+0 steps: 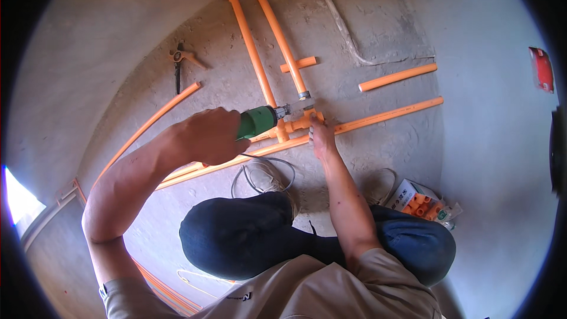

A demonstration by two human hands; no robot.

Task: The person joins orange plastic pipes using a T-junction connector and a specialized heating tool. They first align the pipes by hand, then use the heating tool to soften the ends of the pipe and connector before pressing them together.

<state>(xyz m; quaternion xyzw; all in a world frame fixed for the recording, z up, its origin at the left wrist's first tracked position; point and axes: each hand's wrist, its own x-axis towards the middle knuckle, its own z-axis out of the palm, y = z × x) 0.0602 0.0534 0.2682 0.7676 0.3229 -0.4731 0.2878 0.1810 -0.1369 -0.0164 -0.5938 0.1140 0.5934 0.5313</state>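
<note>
My left hand (215, 136) is closed round the handle of a green power tool (257, 121), which has a flat metal head (298, 106) and a round socket (304, 95) at the lower end of an upright orange pipe (277, 35). My right hand (322, 139) has its fingers wrapped round an orange tee fitting (310, 119) just below the tool's head. A second orange pipe (251, 47) runs down beside the first to another fitting (280, 131). A long orange pipe (384, 118) lies crosswise under my hands. A grey cable (283, 163) loops below the tool.
Loose pipe lengths (398, 75) (149, 120) and an orange-handled cutter (186, 56) lie on the concrete floor. A box of orange fittings (422, 204) is beside my right knee (419, 239). A pale wall (496, 153) is at the right, with a red item (540, 68).
</note>
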